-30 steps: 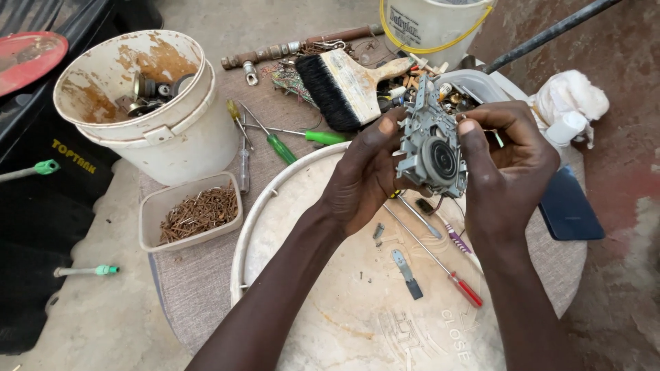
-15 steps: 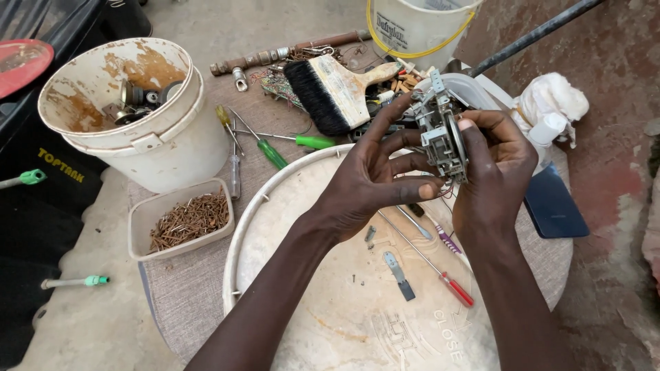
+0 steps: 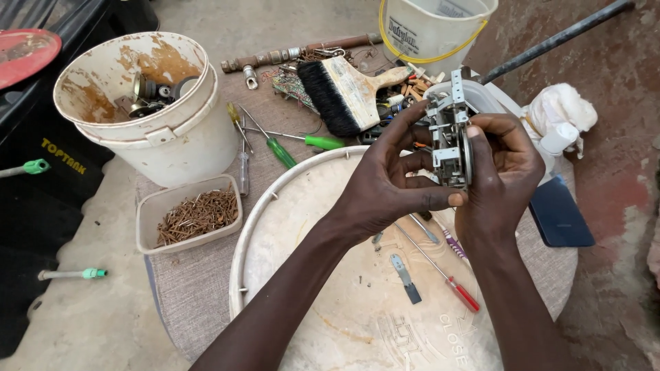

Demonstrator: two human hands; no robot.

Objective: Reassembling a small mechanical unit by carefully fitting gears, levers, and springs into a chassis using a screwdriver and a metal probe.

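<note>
Both my hands hold a small grey metal mechanism, turned edge-on, above a round cream lid. My left hand grips its left side, fingers spread across it. My right hand wraps the right side, with the thumb on its top edge. Under my hands, on the lid, lie a red-handled screwdriver, a purple-handled one and a small flat metal blade.
A stained white bucket with metal parts stands at the left. A plastic tub of rusty nails, green-handled screwdrivers, a wide paintbrush, a second white bucket, a white cloth and a dark phone surround the lid.
The mechanism has been turned from showing its face to edge-on. My hands have shifted their grip around it and moved slightly right.
</note>
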